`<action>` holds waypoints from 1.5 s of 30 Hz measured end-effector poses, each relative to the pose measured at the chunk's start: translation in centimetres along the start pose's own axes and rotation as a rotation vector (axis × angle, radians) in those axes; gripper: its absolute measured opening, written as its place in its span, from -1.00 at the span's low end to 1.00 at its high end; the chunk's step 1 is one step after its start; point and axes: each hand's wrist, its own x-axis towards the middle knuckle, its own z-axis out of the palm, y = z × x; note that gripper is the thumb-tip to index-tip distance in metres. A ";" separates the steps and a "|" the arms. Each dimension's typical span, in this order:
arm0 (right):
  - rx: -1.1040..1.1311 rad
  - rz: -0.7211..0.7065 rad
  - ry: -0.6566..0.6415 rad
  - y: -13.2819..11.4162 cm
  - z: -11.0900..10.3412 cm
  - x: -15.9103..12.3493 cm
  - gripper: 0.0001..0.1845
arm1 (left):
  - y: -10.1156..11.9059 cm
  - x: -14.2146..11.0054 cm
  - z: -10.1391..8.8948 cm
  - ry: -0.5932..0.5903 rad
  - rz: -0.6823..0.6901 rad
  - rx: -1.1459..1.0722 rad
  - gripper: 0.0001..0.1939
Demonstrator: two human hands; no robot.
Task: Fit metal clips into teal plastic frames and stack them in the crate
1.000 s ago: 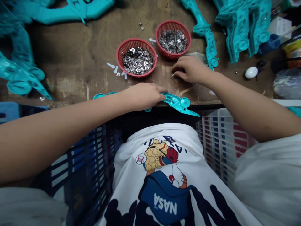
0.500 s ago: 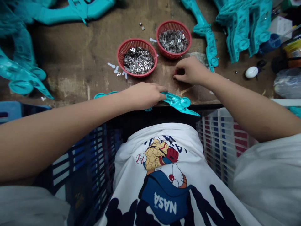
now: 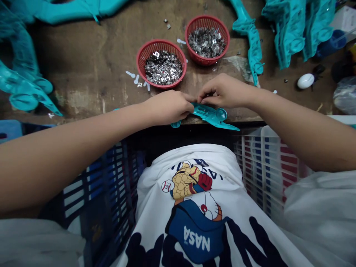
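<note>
Two red baskets (image 3: 139,65): upper centre, within reach, keeping small metal pieces (image 3: 164,70) gathered.
Teal part (image 3: 208,114): centre, at tabletop (image 3: 86,74) edge; left hand (image 3: 168,107) grips it, likely for steadiness.
Right hand (image 3: 224,91): narrow grip at the part, suiting fine work; cannot tell its contents.

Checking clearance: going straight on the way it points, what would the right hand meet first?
The right hand would likely meet the left hand first, at its extended finger; depth is unclear.

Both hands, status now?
Left hand: closed on the teal part.
Right hand: fingers pinched at the part; can't tell if anything's held.
</note>
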 end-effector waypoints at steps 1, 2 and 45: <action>-0.016 -0.018 -0.008 0.2 0.2 0.1 -0.63 | 0.0 0.0 0.1 0.001 0.003 -0.002 -0.65; -0.034 -0.039 -0.016 0.3 0.4 0.2 -0.63 | -0.1 0.0 0.1 0.003 0.007 -0.007 -0.63; -0.309 0.209 -0.042 -1.9 0.4 -2.6 -0.67 | 0.7 -0.3 -0.1 0.080 -0.159 -0.150 -0.60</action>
